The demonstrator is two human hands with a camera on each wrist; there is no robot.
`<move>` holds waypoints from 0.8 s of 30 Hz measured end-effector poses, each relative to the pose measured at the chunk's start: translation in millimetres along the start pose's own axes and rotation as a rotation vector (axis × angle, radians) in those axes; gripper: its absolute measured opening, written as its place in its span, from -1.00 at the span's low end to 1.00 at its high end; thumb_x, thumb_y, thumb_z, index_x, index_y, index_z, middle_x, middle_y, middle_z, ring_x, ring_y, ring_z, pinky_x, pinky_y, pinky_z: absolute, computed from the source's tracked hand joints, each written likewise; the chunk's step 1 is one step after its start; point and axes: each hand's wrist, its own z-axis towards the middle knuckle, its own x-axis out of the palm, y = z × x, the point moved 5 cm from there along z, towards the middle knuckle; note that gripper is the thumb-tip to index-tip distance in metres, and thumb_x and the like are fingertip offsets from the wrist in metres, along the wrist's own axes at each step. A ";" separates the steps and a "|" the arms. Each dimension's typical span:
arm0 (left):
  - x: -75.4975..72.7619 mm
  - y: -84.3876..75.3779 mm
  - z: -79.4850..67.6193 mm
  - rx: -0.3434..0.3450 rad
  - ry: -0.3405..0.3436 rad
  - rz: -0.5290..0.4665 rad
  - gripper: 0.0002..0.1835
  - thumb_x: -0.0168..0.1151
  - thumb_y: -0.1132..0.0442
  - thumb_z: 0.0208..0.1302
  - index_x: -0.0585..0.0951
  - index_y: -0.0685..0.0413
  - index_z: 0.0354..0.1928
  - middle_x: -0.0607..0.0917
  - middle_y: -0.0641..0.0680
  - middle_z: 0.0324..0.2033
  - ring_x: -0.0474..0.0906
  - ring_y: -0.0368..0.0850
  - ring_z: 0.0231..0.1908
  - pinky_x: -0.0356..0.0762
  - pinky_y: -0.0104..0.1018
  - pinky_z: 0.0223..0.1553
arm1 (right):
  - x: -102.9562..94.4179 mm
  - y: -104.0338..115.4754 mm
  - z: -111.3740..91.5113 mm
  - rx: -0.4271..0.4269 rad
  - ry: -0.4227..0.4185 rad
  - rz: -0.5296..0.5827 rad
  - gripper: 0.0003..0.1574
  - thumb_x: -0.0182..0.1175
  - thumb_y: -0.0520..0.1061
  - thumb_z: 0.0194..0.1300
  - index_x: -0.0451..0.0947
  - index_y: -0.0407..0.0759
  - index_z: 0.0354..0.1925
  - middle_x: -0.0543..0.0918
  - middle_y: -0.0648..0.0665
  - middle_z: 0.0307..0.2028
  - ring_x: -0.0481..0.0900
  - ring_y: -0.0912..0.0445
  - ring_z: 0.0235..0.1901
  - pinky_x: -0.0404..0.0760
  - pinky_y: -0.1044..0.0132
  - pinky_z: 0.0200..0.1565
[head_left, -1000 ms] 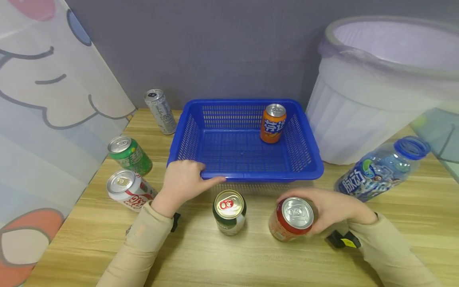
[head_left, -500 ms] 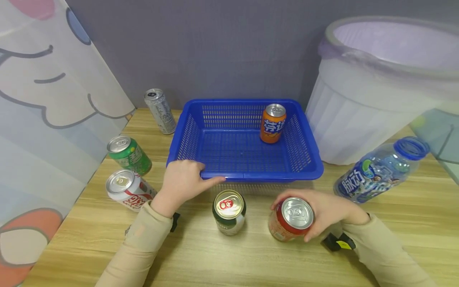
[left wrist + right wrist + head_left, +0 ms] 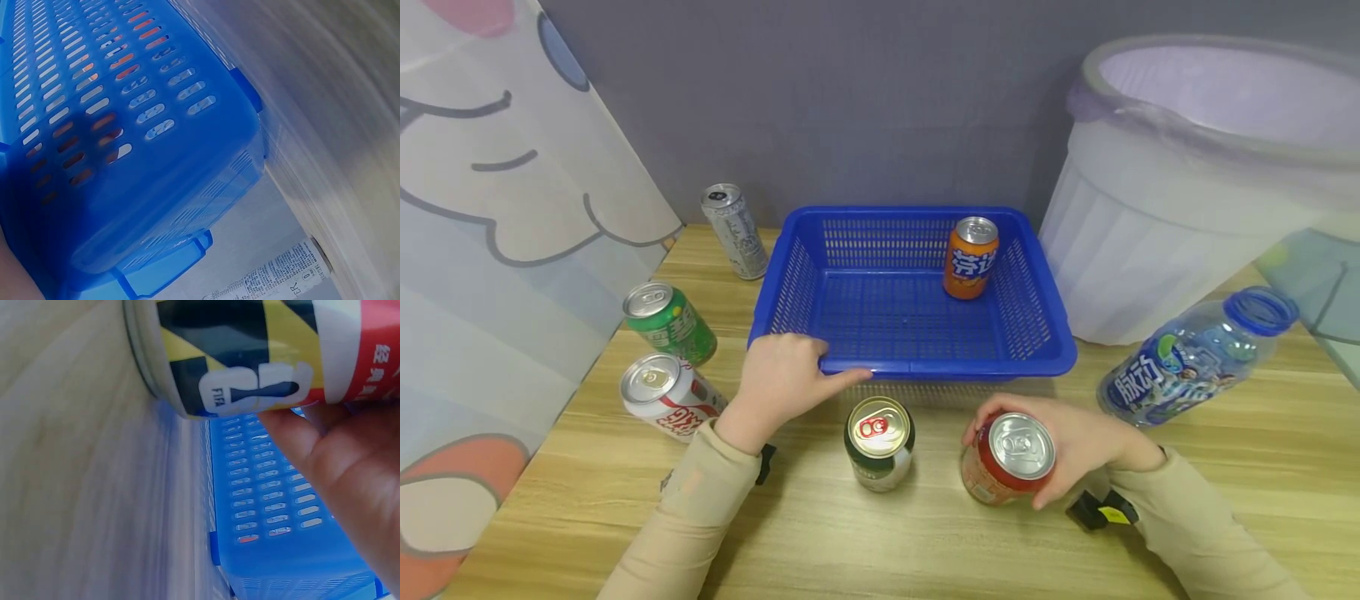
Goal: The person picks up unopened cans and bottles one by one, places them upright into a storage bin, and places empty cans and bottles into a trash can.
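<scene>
In the head view my left hand [image 3: 781, 377] grips the near-left rim of the blue plastic basket [image 3: 955, 368], thumb along the front edge. Its other fingers are mostly hidden past the rim. My right hand [image 3: 1078, 437] holds a red soda can [image 3: 1009, 467] upright in front of the basket, fingers curled behind it and thumb at its right side. The right wrist view shows the same can's [image 3: 250, 356] yellow, black and red print close to the wooden surface. Inside the basket an orange soda can [image 3: 972, 262] stands at the back right. A dark green can [image 3: 880, 450] stands between my hands.
Left of the basket stand a silver can [image 3: 737, 233], a green can [image 3: 673, 327] and a white-and-red can [image 3: 673, 400]. At right are a clear blue-labelled bottle [image 3: 1195, 358] and a tall white bin [image 3: 1165, 217] with a bag over its rim. A grey wall [image 3: 820, 108] rises behind.
My right hand has moved slightly left and its fingers have come further round the red can. The can and my left hand stay where they were.
</scene>
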 end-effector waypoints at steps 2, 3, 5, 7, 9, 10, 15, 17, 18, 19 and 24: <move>-0.2 -0.1 0.1 -0.002 0.000 0.002 -0.18 -0.70 -0.69 -0.07 0.13 -0.14 -0.83 0.13 -0.16 -0.86 0.07 -0.25 -0.81 0.03 -0.38 -0.78 | -0.1 -0.3 -0.7 0.006 -0.008 -0.010 0.07 0.53 -0.21 -0.14 0.12 -0.45 0.20 0.42 -0.22 0.14 0.42 0.09 0.18 0.41 0.27 0.20; -0.4 -0.1 0.1 -0.003 0.000 0.002 -0.18 -0.70 -0.69 -0.07 0.13 -0.14 -0.83 0.13 -0.16 -0.86 0.07 -0.24 -0.81 0.03 -0.38 -0.78 | -0.4 -0.4 -1.0 0.008 -0.012 -0.021 0.06 0.53 -0.21 -0.14 0.13 -0.44 0.21 0.43 -0.21 0.14 0.42 0.10 0.17 0.41 0.28 0.19; -0.6 0.0 0.2 -0.004 0.000 0.000 -0.18 -0.70 -0.69 -0.07 0.13 -0.14 -0.83 0.13 -0.16 -0.86 0.07 -0.24 -0.81 0.03 -0.37 -0.78 | -0.7 -0.4 -1.5 0.012 -0.017 -0.044 0.06 0.52 -0.21 -0.14 0.15 -0.42 0.22 0.45 -0.20 0.13 0.43 0.10 0.16 0.42 0.28 0.18; -0.4 0.0 0.3 -0.005 0.002 -0.001 -0.18 -0.69 -0.69 -0.07 0.12 -0.14 -0.83 0.13 -0.17 -0.86 0.07 -0.24 -0.81 0.03 -0.37 -0.77 | -1.1 -0.4 -1.9 0.012 -0.021 -0.064 0.04 0.52 -0.20 -0.14 0.18 -0.40 0.22 0.46 -0.19 0.12 0.45 0.10 0.15 0.43 0.27 0.17; 0.1 -0.1 0.5 -0.005 0.007 -0.005 -0.18 -0.69 -0.69 -0.07 0.12 -0.15 -0.83 0.13 -0.17 -0.86 0.07 -0.25 -0.81 0.03 -0.37 -0.77 | -1.3 -0.3 -2.4 0.010 -0.026 -0.088 0.02 0.53 -0.18 -0.14 0.21 -0.38 0.21 0.48 -0.18 0.10 0.46 0.10 0.13 0.45 0.27 0.16; 0.5 -0.1 0.6 -0.006 0.010 -0.005 -0.18 -0.69 -0.69 -0.07 0.12 -0.15 -0.83 0.13 -0.17 -0.86 0.07 -0.25 -0.81 0.03 -0.37 -0.77 | -1.4 -0.2 -2.7 0.010 -0.028 -0.094 0.01 0.53 -0.17 -0.14 0.22 -0.37 0.21 0.49 -0.18 0.09 0.47 0.10 0.12 0.45 0.27 0.15; 1.9 -0.4 1.1 -0.012 0.025 -0.010 -0.18 -0.70 -0.69 -0.08 0.12 -0.15 -0.83 0.12 -0.17 -0.86 0.07 -0.25 -0.80 0.03 -0.37 -0.77 | -1.4 -0.3 -4.7 0.009 -0.050 -0.118 0.00 0.54 -0.15 -0.15 0.25 -0.35 0.20 0.51 -0.17 0.08 0.48 0.11 0.11 0.46 0.27 0.14; 1.8 -0.7 1.4 -0.011 0.026 -0.011 -0.19 -0.70 -0.69 -0.08 0.11 -0.15 -0.83 0.12 -0.17 -0.86 0.07 -0.25 -0.80 0.04 -0.37 -0.78 | -1.4 -0.3 -5.4 0.008 -0.059 -0.128 0.00 0.54 -0.14 -0.15 0.25 -0.34 0.19 0.51 -0.17 0.07 0.49 0.11 0.10 0.47 0.28 0.13; 1.8 -0.8 1.5 -0.010 0.026 -0.012 -0.19 -0.70 -0.69 -0.08 0.11 -0.15 -0.83 0.12 -0.17 -0.85 0.07 -0.25 -0.80 0.04 -0.37 -0.77 | -1.4 -0.3 -5.6 0.008 -0.064 -0.134 -0.01 0.54 -0.14 -0.15 0.26 -0.34 0.19 0.52 -0.17 0.07 0.49 0.12 0.10 0.47 0.28 0.13; 1.8 -0.9 1.7 -0.009 0.027 -0.012 -0.19 -0.70 -0.69 -0.08 0.11 -0.15 -0.82 0.12 -0.17 -0.85 0.07 -0.24 -0.80 0.04 -0.37 -0.77 | -1.4 -0.3 -5.7 0.005 -0.067 -0.139 -0.01 0.54 -0.13 -0.15 0.26 -0.34 0.19 0.52 -0.17 0.06 0.49 0.11 0.09 0.47 0.28 0.13; 1.1 -0.9 1.7 -0.006 0.024 -0.008 -0.18 -0.70 -0.69 -0.08 0.12 -0.15 -0.83 0.12 -0.17 -0.85 0.08 -0.24 -0.80 0.04 -0.36 -0.78 | -1.2 0.0 -5.5 0.004 -0.078 -0.151 -0.01 0.55 -0.12 -0.16 0.27 -0.33 0.18 0.53 -0.16 0.05 0.50 0.12 0.08 0.47 0.30 0.13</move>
